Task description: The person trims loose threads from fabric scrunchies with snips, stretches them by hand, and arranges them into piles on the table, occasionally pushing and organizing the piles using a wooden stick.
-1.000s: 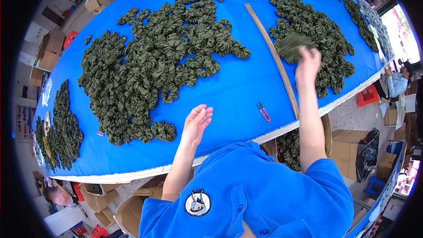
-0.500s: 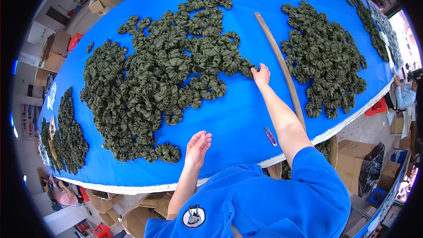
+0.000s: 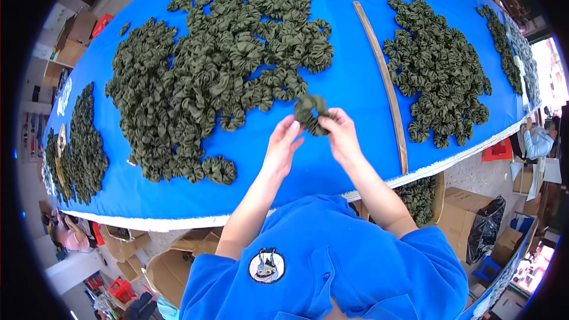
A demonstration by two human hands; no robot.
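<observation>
No words, brands or numbers can be read. The round white patch with a cartoon figure (image 3: 267,265), on the left chest of the bright blue cloth shirt (image 3: 237,284) at the near side, is a picture emblem; any lettering on the brown cardboard box (image 3: 459,204) at right is too faint to tell.

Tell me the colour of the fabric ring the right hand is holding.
The fabric ring is dark olive green, seen best in the head view.
</observation>
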